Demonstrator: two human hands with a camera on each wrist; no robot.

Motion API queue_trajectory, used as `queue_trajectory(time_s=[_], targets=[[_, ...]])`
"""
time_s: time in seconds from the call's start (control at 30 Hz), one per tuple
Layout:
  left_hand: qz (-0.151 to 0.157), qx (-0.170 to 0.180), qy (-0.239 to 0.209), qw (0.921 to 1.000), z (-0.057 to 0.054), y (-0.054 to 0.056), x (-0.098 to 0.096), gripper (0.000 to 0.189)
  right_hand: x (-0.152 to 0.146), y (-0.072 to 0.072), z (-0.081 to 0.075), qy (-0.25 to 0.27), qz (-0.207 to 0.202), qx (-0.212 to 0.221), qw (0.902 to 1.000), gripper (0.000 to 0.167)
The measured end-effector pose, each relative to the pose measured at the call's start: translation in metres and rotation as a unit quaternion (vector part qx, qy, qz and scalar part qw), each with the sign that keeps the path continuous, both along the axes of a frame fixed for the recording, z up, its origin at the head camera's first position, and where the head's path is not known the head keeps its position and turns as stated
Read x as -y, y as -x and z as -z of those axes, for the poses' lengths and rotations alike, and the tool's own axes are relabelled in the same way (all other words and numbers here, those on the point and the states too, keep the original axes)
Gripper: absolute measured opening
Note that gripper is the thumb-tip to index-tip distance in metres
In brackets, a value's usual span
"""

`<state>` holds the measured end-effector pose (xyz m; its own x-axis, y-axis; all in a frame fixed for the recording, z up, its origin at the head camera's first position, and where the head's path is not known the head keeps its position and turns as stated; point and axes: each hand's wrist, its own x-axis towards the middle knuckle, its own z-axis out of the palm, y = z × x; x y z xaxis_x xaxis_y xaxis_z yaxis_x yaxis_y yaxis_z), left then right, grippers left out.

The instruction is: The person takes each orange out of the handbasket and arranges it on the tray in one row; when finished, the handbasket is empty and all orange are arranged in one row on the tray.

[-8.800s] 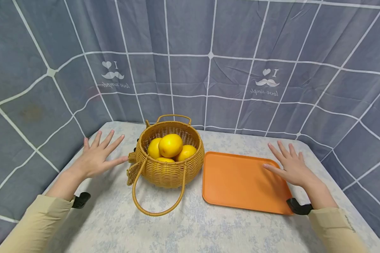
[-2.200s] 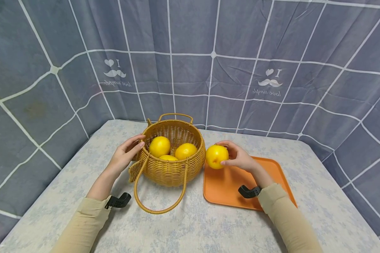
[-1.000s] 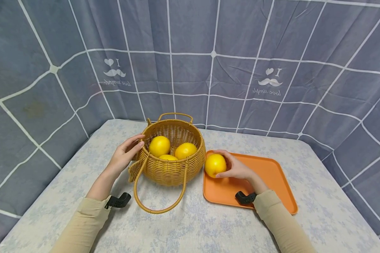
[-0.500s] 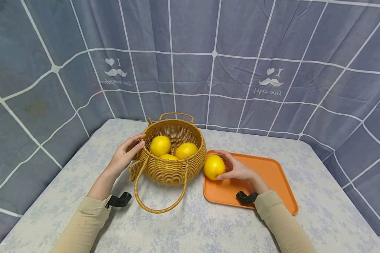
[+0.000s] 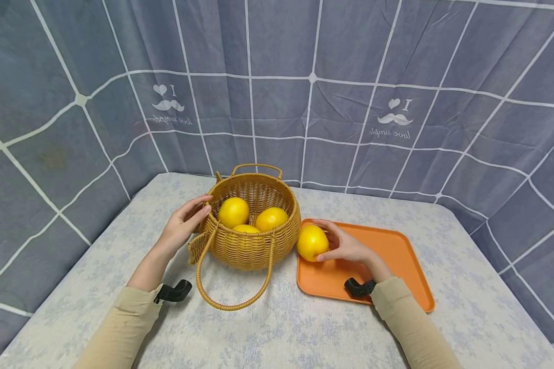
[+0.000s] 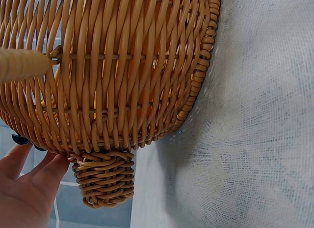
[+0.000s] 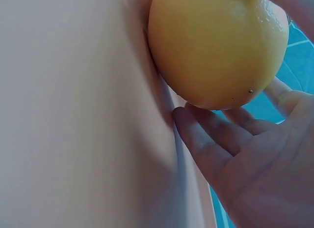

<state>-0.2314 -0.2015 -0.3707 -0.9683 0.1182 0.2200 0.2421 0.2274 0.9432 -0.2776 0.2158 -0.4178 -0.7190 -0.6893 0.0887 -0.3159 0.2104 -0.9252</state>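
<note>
The right hand (image 5: 343,245) pinches a yellow fruit (image 5: 312,243), the thumb on the near side and the bent fingers on the far side. The fruit sits low over the left end of an orange tray (image 5: 388,251); whether it bears on the tray is hard to tell. Most of the tray stretches away to the right of these fingers, under the palm and wrist. Just left of the gripped fruit rises the wall of a wicker basket (image 5: 240,256), which bars the way sideways.

The left hand (image 5: 180,225) has its thumb set apart from its gently bent fingers, the tips resting against the basket's outer side by the rim. Right beside that thumb a wicker stub (image 6: 105,181) juts out, and a black bead (image 6: 19,138) shows close to the fingertips. Past them, inside the basket, lie three more fruits (image 5: 271,219). A front handle (image 5: 231,309) loops down between the two hands, nearer the body than either set of fingertips, while a rear handle (image 5: 257,165) stands beyond them. Farther off hangs a gridded curtain (image 5: 341,46).
</note>
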Motion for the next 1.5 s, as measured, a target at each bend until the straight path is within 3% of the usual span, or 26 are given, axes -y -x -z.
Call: queue_trajectory(time_s=[0.23,0.37,0.63,0.83,1.1,1.3,1.5], targets=[[-0.003,0.002,0.002,1.0000,0.001,0.000,0.002,0.051,-0.003,0.001,-0.005,0.004,0.007,0.002,1.0000,0.084],[-0.002,0.005,0.001,1.0000,0.002,0.001,0.002,0.053,-0.007,-0.001,-0.018,0.015,0.025,0.006,0.9996,0.078],[-0.002,0.004,-0.004,1.0000,0.003,0.001,0.001,0.054,0.001,0.001,-0.063,-0.003,0.040,-0.035,0.9986,0.068],[-0.003,0.000,0.000,1.0000,0.004,0.002,0.001,0.052,0.018,0.004,-0.103,0.003,0.023,-0.067,0.9975,0.060],[-0.002,-0.003,-0.004,1.0000,0.003,0.001,0.001,0.052,0.050,0.007,-0.155,-0.020,0.013,-0.078,0.9967,0.061],[-0.001,-0.002,0.000,1.0000,0.003,0.000,0.002,0.051,0.084,0.019,-0.179,-0.043,0.014,-0.076,0.9961,0.057],[0.001,0.001,-0.003,1.0000,0.002,0.001,0.000,0.049,0.119,0.034,-0.190,-0.042,0.008,-0.073,0.9964,0.053]])
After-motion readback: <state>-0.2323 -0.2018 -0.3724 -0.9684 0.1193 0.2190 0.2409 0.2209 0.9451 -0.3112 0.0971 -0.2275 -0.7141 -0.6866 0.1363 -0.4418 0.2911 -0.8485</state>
